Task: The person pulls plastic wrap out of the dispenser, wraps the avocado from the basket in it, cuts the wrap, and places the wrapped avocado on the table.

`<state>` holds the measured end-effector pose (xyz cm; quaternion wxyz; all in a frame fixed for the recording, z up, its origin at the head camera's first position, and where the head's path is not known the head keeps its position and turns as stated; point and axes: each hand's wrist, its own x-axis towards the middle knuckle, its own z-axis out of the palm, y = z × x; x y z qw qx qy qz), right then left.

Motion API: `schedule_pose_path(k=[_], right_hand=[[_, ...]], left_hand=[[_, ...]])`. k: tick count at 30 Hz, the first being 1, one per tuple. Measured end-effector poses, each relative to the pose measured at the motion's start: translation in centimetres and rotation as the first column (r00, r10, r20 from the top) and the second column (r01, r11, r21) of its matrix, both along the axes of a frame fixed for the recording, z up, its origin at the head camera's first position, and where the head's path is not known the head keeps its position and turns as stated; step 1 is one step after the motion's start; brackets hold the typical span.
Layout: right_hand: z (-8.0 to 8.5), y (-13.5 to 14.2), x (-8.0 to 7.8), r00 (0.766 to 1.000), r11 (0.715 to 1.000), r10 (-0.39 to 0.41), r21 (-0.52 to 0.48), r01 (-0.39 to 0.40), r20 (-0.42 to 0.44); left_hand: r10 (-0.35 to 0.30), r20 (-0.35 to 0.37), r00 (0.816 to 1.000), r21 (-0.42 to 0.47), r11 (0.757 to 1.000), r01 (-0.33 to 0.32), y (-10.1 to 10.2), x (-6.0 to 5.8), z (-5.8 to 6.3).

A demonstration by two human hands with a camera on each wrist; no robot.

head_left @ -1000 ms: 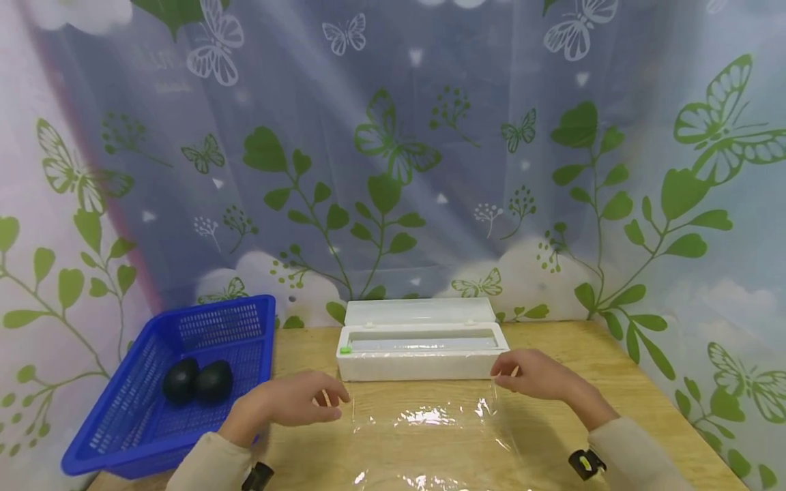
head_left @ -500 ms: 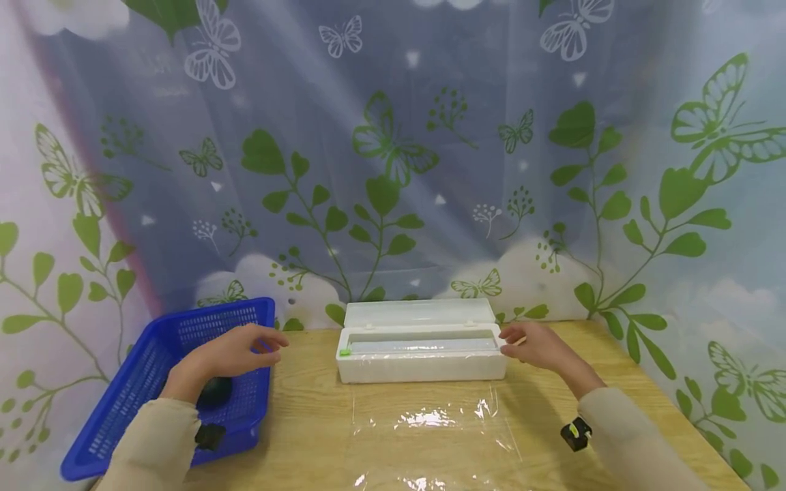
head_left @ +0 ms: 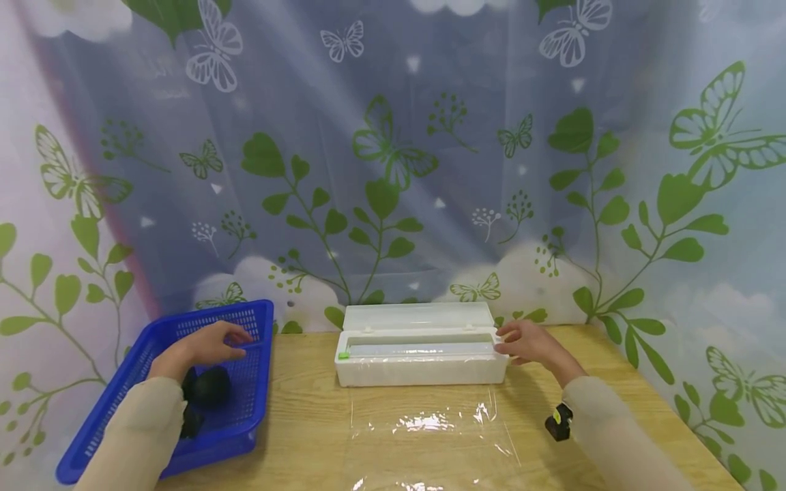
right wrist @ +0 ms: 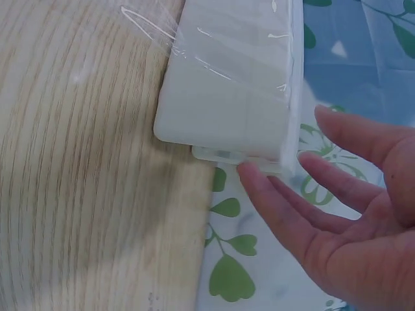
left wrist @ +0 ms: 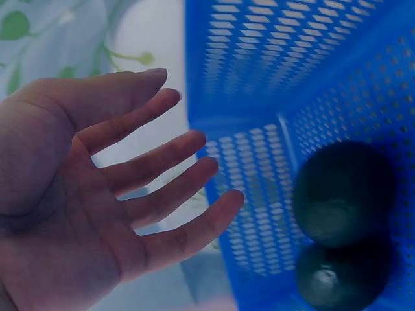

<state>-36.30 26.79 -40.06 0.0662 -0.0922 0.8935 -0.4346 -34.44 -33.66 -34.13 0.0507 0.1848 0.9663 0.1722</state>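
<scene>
My left hand [head_left: 205, 346] hangs over the blue plastic basket [head_left: 263, 402], fingers relaxed and apart, nothing in them. Two dark green, avocado-like fruits lie in the basket; the left wrist view shows the larger fruit [left wrist: 343, 194] touching the smaller one [left wrist: 337, 278]. At the right end of a white cling film dispenser [head_left: 420, 372] is my right hand [head_left: 533, 348]. In the right wrist view its loosely spread fingers [right wrist: 272, 210] reach the dispenser's end. The lid [head_left: 417, 317] is raised, and a sheet of clear film [head_left: 430, 421] extends from the front over the table.
A green slider [head_left: 344, 355] sits at the left of the dispenser's front edge. Behind the wooden table [head_left: 307, 436] hangs a curtain [head_left: 307, 136] with butterflies and leaves. Black wrist cameras, such as the right one [head_left: 559, 421], are strapped under both sleeves.
My left hand has moved left from beside the film to over the basket. The right hand has left the film's corner and risen to the dispenser's right end.
</scene>
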Motion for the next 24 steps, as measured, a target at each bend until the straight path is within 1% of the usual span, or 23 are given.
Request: schedule_pose_path(k=[4, 7, 11, 13, 15, 19, 24], right_hand=[[-0.4, -0.1, -0.3, 1.000, 1.000, -0.006, -0.006, 0.006, 0.030], [-0.6, -0.1, -0.5, 1.000, 1.000, -0.006, -0.006, 0.006, 0.024], [-1.0, 0.0, -0.6, 1.000, 1.000, 0.001, -0.021, -0.001, -0.004], [-1.2, 0.0, -0.7, 1.000, 1.000, 0.002, -0.029, -0.003, -0.015], [-1.3, 0.1, -0.7, 1.000, 1.000, 0.000, -0.031, 0.000, -0.021], [-1.3, 0.1, -0.7, 1.000, 1.000, -0.004, -0.029, 0.004, -0.024], [-1.5, -0.1, -0.8, 1.000, 1.000, -0.011, -0.027, 0.010, -0.025]], left_hand=[[0.078, 0.044, 0.996, 0.003, 0.997, -0.078, -0.7, -0.8, -0.6], [0.130, 0.097, 0.987, 0.016, 0.991, -0.132, -1.1, -1.3, -1.2], [0.211, 0.183, 0.960, 0.037, 0.975, -0.221, -1.6, -1.7, -2.1], [0.252, 0.217, 0.943, 0.052, 0.962, -0.269, -1.8, -1.8, -2.3], [0.274, 0.236, 0.932, 0.064, 0.953, -0.297, -2.0, -1.9, -2.6], [0.285, 0.244, 0.927, 0.052, 0.950, -0.306, -2.2, -2.2, -3.0], [0.277, 0.223, 0.935, 0.012, 0.958, -0.287, -2.5, -2.1, -3.3]])
